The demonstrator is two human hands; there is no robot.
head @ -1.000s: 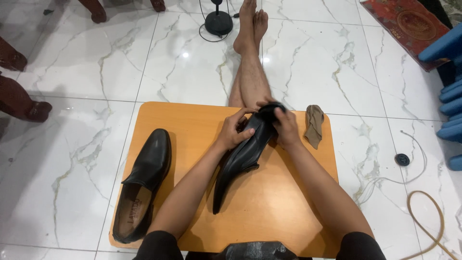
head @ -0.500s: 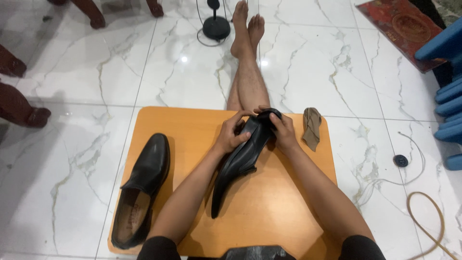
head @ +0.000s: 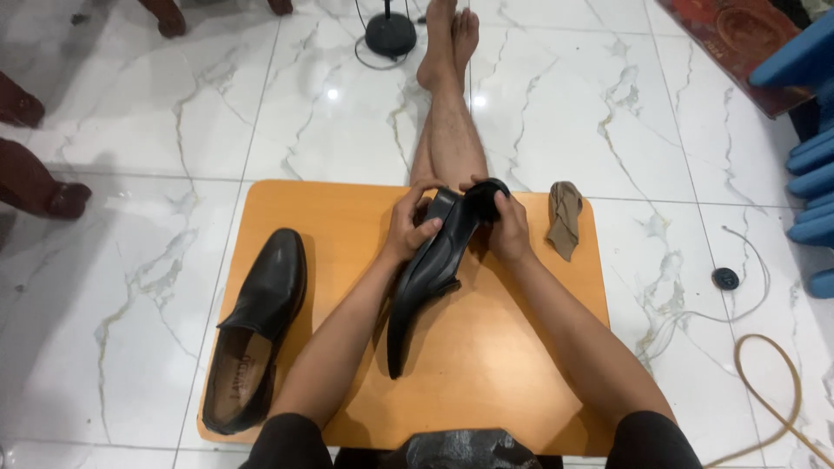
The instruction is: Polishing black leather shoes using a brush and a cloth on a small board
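Black glossy leather shoe (head: pixel 427 276), tipped on its side, toe toward viewer.

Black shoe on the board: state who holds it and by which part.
Both hands hold the black shoe at its heel end: left hand on the side, right hand at the opening.

- Small orange table (head: pixel 486 382) standing on the white marble floor (head: pixel 156 130).
- Black shoe (head: pixel 256 326) flat at its nine o'clock edge.
- Second black shoe (head: pixel 434 269) near centre, toe resting at six o'clock.
- Brown sock (head: pixel 565 217) at two o'clock.
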